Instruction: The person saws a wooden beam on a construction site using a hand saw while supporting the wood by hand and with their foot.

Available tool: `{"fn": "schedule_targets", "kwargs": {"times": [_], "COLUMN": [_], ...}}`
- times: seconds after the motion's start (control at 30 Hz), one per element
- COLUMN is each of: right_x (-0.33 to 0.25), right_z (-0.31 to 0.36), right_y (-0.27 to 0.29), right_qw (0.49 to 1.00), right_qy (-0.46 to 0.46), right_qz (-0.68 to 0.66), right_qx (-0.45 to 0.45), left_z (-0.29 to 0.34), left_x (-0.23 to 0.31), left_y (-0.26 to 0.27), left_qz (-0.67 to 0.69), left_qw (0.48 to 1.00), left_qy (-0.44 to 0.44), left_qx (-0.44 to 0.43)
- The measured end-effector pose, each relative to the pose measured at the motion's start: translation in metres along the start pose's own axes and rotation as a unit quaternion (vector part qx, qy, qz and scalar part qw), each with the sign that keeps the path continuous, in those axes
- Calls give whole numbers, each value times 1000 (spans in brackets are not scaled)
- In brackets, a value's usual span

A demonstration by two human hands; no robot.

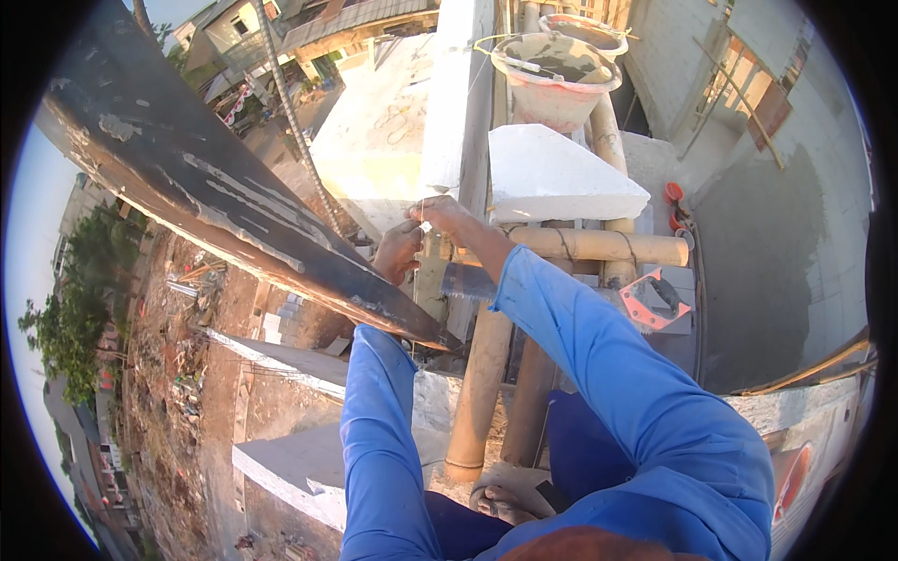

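My right hand (449,217) reaches to the end of a pale wall and pinches a thin string (423,208), with a small white piece at the fingertips. Just left of it and slightly lower, my left hand (399,251) has its fingers curled closed; what they hold, if anything, is too small to make out. Under my right forearm lies a handsaw (657,301) with a red-orange handle, its toothed blade showing again to the left of the sleeve. A dark, mortar-smeared beam (234,196) slants down past my left hand.
A white block with a slanted edge (561,178) rests beyond bamboo poles (599,245). Behind it stand mortar buckets (557,84). Orange-red tools (675,201) lie near the grey plastered wall (758,271). On the left, the ground (187,374) is far below.
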State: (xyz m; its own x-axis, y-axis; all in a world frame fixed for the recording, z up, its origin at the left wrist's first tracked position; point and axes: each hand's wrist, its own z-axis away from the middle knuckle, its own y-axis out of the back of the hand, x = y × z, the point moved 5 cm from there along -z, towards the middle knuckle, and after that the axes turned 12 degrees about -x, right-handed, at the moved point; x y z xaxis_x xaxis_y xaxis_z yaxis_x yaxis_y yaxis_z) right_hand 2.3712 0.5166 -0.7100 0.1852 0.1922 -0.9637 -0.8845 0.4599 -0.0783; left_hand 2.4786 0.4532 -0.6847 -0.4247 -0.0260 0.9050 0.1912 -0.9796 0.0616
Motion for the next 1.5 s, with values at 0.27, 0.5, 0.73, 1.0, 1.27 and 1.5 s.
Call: {"fn": "schedule_targets", "kwargs": {"times": [0.27,0.5,0.73,1.0,1.27,1.5], "right_x": [-6,-12,-16,-4,-62,-95], "right_z": [6,23,36,43,85,92], "right_y": [-20,-20,-15,12,-36,-63], "right_qw": [995,996,997,982,997,987], "right_qy": [25,-24,6,17,69,107], "right_qz": [-79,-80,-78,-59,28,-116], "right_qx": [-64,-16,21,176,23,-27], "left_z": [10,35,66,73,97,109], "left_x": [1,6,28,22,43,75], "left_y": [7,21,2,-2,-5,-9], "left_qz": [96,128,66,59,-6,-4], "left_qw": [994,977,978,974,973,987], "left_qy": [-53,-144,-157,-197,-203,-156], "left_qx": [-15,94,119,91,112,49]}}
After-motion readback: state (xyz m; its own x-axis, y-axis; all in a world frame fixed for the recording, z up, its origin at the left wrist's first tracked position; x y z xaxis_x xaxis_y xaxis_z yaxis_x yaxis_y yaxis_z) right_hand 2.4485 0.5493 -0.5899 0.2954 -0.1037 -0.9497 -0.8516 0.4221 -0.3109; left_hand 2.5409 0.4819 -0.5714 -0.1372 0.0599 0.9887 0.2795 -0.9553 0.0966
